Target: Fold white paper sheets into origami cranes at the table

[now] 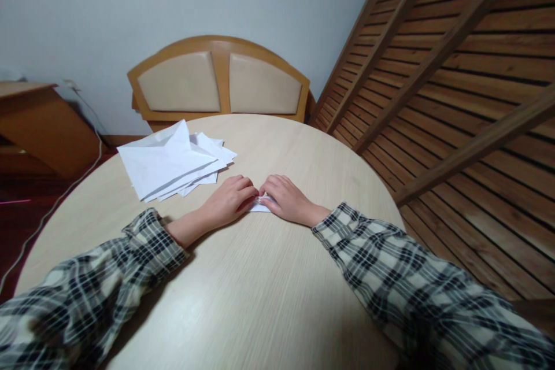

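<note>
A small folded piece of white paper (260,206) lies flat on the round wooden table (269,277), mostly covered by my hands. My left hand (229,201) rests palm down on its left side, fingers curled and pressed onto it. My right hand (287,199) presses on its right side the same way, fingertips meeting those of the left hand. Both arms wear plaid sleeves.
A loose stack of white envelopes and sheets (171,163) lies on the table to the far left. A wooden chair with padded back (219,82) stands behind the table. A slatted wooden frame (455,69) leans on the right. A cable (52,208) runs along the floor at left.
</note>
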Motion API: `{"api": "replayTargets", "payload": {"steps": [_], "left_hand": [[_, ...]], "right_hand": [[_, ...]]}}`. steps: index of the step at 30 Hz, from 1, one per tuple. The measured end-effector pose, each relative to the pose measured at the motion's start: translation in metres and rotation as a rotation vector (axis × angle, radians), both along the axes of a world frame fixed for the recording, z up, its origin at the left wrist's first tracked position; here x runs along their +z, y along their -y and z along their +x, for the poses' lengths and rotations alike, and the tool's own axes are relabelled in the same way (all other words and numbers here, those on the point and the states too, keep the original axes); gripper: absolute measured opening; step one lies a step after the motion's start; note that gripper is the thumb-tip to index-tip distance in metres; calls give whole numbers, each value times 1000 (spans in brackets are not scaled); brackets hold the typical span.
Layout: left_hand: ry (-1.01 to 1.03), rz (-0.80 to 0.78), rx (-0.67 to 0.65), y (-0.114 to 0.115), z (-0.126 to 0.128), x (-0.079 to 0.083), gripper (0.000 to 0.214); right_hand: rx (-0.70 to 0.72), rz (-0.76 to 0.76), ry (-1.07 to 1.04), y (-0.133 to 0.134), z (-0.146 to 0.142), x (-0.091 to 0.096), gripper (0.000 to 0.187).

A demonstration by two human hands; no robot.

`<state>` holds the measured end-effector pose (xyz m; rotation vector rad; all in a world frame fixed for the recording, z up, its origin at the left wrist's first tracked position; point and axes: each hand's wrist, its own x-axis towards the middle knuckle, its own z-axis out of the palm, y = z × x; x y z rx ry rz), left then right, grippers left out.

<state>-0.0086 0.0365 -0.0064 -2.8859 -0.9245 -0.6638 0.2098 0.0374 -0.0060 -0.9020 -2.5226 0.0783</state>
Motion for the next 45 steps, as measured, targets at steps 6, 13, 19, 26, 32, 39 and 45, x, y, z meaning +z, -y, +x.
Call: {"api": "replayTargets", "payload": {"steps": [6, 13, 19, 26, 32, 39, 45], "left_hand": [[-10, 49, -70, 2, 1, 2, 25], [-27, 82, -91, 4, 1, 4, 23], [-90, 80, -48, 6, 0, 7, 26], [12, -41, -12, 6, -1, 5, 21], [302, -285, 178, 8, -2, 7, 21], [885, -764, 145, 1, 5, 7, 21], [1070, -1090, 110, 5, 14, -3, 22]], "right_hand": [[36, -8, 13, 1, 0, 2, 11], [75, -21, 19, 0, 5, 6, 28], [-13, -219, -247, 0, 13, 16, 64], [-52, -858, -780, -20, 22, 11, 79], [-2, -1144, -1045, -25, 23, 6, 28], [152, -1058, -924, -12, 9, 4, 29], [136, -991, -909, -5, -5, 0, 22]]}}
